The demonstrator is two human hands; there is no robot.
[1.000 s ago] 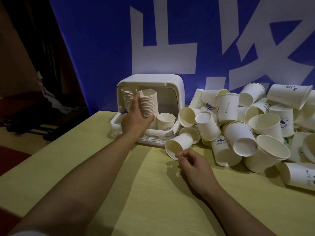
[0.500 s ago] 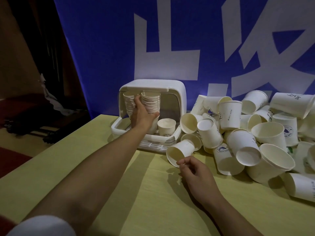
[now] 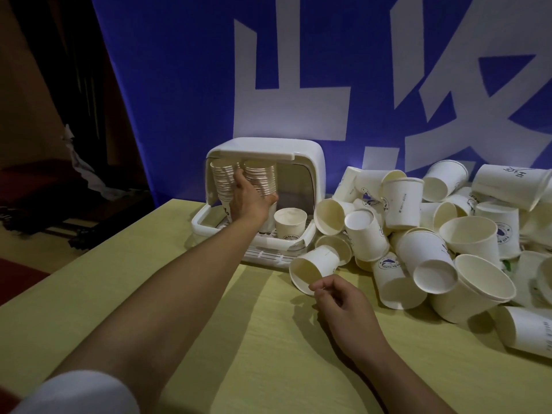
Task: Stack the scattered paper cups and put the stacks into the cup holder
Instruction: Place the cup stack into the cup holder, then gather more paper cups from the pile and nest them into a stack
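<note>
left hand [image 3: 249,195] gripping cup stack [image 3: 260,180] (inside cup holder [image 3: 301,162])

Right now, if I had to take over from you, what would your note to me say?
Left hand: gripping a tall cup stack inside the cup holder.
Right hand: loosely curled, holding nothing, beside a tipped cup on the table.
Done: two stacks in the holder, the second stack to its left, plus a single cup.
Left: stack the loose cup pile to the right of the holder and load it.
</note>
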